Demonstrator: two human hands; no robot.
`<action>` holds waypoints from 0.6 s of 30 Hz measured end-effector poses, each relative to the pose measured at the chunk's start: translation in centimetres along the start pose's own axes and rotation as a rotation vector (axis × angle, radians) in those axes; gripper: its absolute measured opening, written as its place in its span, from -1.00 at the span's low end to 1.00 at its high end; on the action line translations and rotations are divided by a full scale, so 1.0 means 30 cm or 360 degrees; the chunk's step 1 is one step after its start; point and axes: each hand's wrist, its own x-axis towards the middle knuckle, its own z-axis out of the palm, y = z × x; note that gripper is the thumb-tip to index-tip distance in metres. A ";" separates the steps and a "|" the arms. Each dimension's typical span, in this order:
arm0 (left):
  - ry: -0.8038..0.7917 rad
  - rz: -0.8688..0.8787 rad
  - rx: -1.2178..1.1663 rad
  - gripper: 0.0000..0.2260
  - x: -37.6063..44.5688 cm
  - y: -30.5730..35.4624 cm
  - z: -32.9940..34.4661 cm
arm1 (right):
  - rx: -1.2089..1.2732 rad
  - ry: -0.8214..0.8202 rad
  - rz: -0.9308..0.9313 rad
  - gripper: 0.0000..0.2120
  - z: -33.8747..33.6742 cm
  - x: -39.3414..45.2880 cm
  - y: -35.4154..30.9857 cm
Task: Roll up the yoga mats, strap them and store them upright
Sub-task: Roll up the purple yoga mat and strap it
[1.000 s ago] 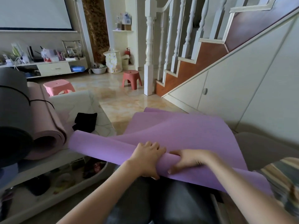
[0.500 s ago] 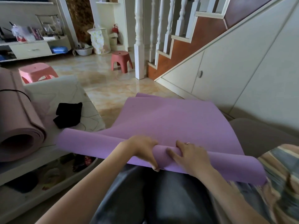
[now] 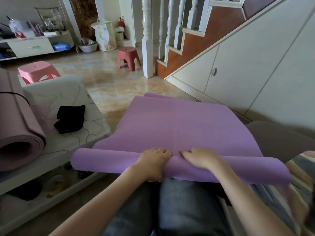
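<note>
on the lap: 1 purple mat | 2 hands, left hand, right hand, gripping its roll

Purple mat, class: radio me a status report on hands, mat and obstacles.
Left hand and right hand both curled on the roll. Purple mat partly rolled across the lap, far end unrolled. Nothing blocking.
</note>
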 end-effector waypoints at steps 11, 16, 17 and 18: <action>-0.0550 0.0273 -0.0216 -0.52 0.038 -0.040 -0.121 | 0.0380 -0.0463 0.0064 -0.51 0.005 -0.085 0.006; -0.0629 0.0265 -0.0226 -0.50 0.074 -0.026 -0.139 | 0.0371 0.0400 0.0028 -0.64 0.033 -0.153 0.022; -0.0692 0.0232 -0.0260 -0.46 0.086 -0.027 -0.146 | 0.0322 0.0627 0.0002 -0.68 0.050 -0.174 0.027; -0.0764 0.0201 -0.0283 -0.42 0.100 -0.030 -0.152 | 0.0197 0.0779 -0.0020 -0.67 0.070 -0.196 0.025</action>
